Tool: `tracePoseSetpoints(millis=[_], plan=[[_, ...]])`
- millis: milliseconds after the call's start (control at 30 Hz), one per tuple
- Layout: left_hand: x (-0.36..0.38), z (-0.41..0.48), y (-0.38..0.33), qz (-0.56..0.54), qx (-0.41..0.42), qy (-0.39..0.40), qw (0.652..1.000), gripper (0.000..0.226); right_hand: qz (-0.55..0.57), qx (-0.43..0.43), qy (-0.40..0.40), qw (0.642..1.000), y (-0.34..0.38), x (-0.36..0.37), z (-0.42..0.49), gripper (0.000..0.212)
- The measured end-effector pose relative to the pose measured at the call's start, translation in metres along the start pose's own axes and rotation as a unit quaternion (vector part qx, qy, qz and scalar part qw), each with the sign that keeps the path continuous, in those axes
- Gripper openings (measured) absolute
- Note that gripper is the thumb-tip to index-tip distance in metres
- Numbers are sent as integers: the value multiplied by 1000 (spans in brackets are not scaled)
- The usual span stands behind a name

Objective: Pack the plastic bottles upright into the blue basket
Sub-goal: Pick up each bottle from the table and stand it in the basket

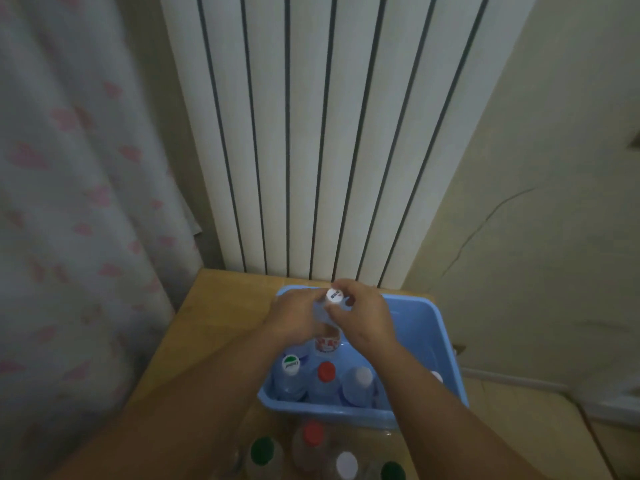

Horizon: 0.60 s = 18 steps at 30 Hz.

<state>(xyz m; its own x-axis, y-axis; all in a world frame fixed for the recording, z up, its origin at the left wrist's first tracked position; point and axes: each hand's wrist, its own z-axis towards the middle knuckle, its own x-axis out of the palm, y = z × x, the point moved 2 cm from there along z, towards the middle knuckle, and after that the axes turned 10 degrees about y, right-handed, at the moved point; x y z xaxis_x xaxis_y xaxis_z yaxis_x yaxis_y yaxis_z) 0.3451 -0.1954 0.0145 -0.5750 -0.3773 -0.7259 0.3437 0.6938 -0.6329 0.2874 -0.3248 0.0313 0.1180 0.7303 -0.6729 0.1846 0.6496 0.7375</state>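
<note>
The blue basket [436, 327] sits on a wooden table [214, 327]. Both my hands hold one clear plastic bottle with a white cap [333, 295] and a red label, upright over the basket's left part. My left hand [294, 320] wraps its body and my right hand [363, 317] grips near the cap. Upright in the basket's near row stand a green-and-white-capped bottle [290, 363], a red-capped bottle [325, 372] and a white-capped bottle [362, 377]. My right forearm partly hides another white cap [437, 376].
Several more bottles stand on the table in front of the basket: a green-capped bottle [262, 450], a red-capped bottle [313, 433], a white-capped one [346, 464] and a dark green-capped one [393, 471]. A white radiator [318, 133] and a heart-patterned curtain [79, 202] rise behind.
</note>
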Motion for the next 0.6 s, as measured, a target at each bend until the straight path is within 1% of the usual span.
tracePoseSetpoints(millis=[67, 133, 300, 400, 500, 600], plan=[[5, 5, 5, -3, -10, 46, 999, 52, 3, 16, 7, 1000, -9, 7, 2, 29], [9, 8, 9, 0, -19, 79, 997, 54, 1, 27, 21, 999, -17, 13, 3, 24], [18, 16, 20, 37, -41, 120, 991, 59, -27, 40, 55, 997, -34, 25, 6, 23], [22, 24, 25, 87, -61, 137, 985, 58, -36, 48, 76, 995, -43, 35, 6, 23], [28, 31, 30, 152, -59, 131, 978, 55, -49, 55, 84, 994, -53, 45, 6, 26], [36, 36, 36, 222, -61, 136, 964, 65, -63, 64, 90, 992, -59, 49, 6, 25]])
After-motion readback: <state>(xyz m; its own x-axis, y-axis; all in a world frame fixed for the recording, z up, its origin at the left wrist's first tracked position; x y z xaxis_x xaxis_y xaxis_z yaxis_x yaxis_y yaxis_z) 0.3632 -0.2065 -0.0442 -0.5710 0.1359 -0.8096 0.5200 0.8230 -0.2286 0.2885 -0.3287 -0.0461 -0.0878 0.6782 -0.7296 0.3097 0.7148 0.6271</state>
